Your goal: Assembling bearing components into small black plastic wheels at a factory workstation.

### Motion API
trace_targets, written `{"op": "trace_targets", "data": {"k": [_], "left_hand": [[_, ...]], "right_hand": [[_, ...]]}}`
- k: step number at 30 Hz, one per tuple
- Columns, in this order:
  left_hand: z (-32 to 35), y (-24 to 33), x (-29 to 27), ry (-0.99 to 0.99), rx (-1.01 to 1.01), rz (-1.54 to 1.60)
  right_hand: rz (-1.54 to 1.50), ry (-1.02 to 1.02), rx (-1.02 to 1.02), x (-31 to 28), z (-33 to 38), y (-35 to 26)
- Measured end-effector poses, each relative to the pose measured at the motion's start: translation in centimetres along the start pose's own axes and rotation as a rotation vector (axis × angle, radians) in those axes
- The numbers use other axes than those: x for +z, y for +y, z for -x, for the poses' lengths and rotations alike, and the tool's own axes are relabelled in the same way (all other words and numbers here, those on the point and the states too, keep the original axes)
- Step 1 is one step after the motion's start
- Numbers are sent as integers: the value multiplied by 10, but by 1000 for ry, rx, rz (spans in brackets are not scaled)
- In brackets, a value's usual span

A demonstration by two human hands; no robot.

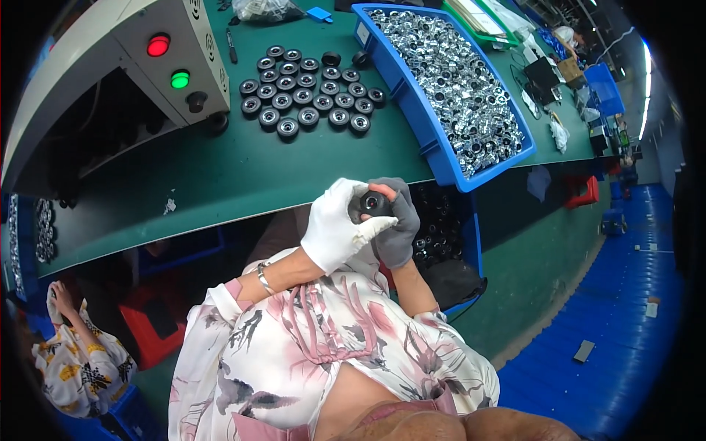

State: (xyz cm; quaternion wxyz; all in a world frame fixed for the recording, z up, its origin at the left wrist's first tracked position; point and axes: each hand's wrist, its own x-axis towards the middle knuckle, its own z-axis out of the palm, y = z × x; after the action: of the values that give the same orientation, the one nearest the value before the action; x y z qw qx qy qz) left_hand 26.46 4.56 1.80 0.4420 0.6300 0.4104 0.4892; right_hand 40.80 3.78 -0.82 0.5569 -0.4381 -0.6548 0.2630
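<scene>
My left hand (332, 226), in a white glove, is closed round the left side of a small black wheel (373, 203) with a shiny centre. From the other side my right hand (398, 228), in a grey glove with bare fingertips, grips the same wheel. Both hands hold it just in front of the table's near edge, over my lap. On the green table (243, 180) beyond them, several similar black wheels (303, 95) lie grouped together, most with their metal centres facing up. Part of the held wheel is hidden by my fingers.
A blue bin (428, 140) full of shiny metal parts (456, 81) stands right of the wheels. At left is a pale machine (140, 95) with red and green buttons. Below the table edge, a blue crate (476, 235) holds dark parts. A co-worker (84, 360) sits at far left.
</scene>
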Motion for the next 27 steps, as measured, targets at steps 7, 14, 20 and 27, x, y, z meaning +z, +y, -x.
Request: {"op": "trace_targets", "data": {"k": [7, 14, 20, 27], "left_hand": [[5, 9, -3, -87, -142, 156], [8, -4, -14, -147, -492, 665], [1, -4, -24, -235, -668, 735], [4, -4, -12, -168, -708, 1048]], "right_hand": [[-135, -15, 73, -4, 4, 1], [-253, -34, 212, -9, 5, 1], [-227, -158, 254, -17, -2, -8], [-350, -150, 307, -13, -1, -13]]}}
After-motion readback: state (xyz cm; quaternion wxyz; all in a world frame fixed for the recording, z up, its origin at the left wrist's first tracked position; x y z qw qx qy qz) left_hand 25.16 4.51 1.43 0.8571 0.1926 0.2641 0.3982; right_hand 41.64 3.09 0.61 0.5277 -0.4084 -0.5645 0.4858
